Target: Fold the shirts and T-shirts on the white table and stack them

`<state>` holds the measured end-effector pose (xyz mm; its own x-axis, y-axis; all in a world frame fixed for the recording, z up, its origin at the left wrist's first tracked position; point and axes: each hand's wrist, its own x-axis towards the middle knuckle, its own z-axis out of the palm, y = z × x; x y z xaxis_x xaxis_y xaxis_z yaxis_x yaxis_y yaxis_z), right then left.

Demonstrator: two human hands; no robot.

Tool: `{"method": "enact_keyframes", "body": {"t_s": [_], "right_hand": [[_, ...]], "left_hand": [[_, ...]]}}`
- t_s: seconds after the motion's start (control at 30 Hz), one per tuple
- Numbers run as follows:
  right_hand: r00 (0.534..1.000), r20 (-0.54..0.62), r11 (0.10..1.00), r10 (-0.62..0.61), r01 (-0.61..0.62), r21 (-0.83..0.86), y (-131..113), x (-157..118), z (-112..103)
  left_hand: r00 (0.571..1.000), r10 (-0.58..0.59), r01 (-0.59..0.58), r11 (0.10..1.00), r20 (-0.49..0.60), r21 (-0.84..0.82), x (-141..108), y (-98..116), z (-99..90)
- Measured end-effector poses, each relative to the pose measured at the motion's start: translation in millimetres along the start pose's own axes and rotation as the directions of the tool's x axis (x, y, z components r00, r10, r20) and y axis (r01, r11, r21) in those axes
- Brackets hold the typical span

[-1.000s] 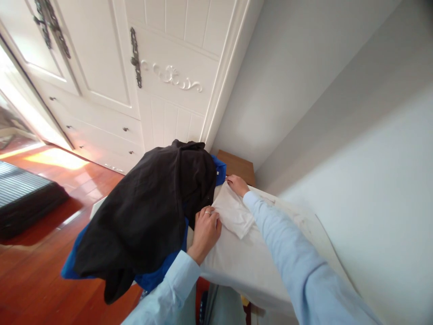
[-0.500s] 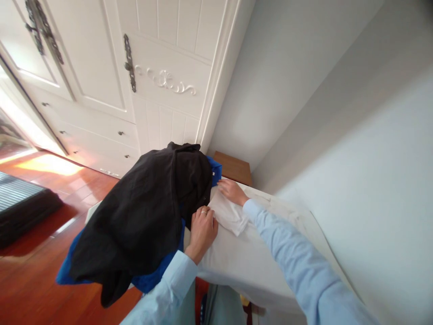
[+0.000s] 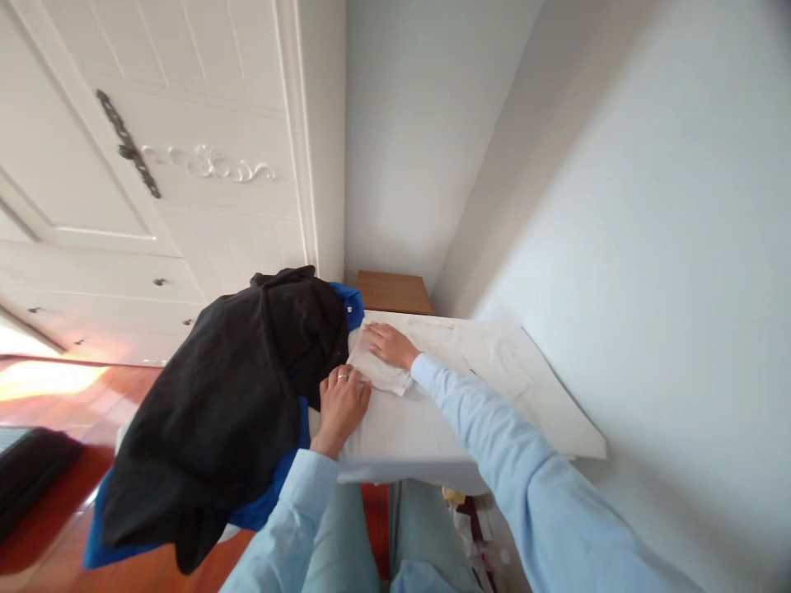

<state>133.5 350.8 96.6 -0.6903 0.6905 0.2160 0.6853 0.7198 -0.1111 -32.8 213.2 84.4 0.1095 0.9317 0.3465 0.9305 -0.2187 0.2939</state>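
A white garment [image 3: 395, 432] lies spread over a table, with a folded part [image 3: 392, 377] near its left side. My right hand [image 3: 390, 343] rests flat on that folded part, fingers stretched toward the left. At the near left corner of the fold, my left hand [image 3: 341, 403], with a ring on one finger, lies with its fingers bent and thumb apart; its fingertips touch the cloth's edge. A black garment [image 3: 210, 412] is heaped just left of my left hand, over blue cloth [image 3: 265, 498] that shows beneath it.
A white wardrobe [image 3: 203, 222] stands behind the clothes. A brown wooden box-like piece [image 3: 394, 292] sits beyond the table's far edge. The pale wall [image 3: 648, 272] runs along the right. On the reddish floor at left is a dark case [image 3: 37, 473].
My right hand has moved from gripping the fold's far corner to lying flat on it. The folded part has shifted slightly and looks flatter. The view has turned right.
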Motion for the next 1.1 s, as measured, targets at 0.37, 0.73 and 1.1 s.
{"method": "enact_keyframes", "body": {"t_s": [0.37,0.73,1.1], "right_hand": [[0.916,-0.21,0.94,0.342,-0.337,0.061,37.6,-237.4,-55.4],[0.81,-0.054,0.788,0.584,-0.582,-0.202,126.8,-284.1,-27.1],[0.805,-0.108,0.806,0.583,-0.59,-0.047,115.5,-262.8,-45.3]], "left_hand": [[0.988,0.157,-0.157,0.987,0.01,-0.016,-3.1,39.8,17.5],[0.921,0.189,-0.222,0.973,0.34,0.06,44.2,95.7,54.3],[0.969,0.199,-0.179,0.974,0.146,-0.142,54.4,86.9,41.0]]}}
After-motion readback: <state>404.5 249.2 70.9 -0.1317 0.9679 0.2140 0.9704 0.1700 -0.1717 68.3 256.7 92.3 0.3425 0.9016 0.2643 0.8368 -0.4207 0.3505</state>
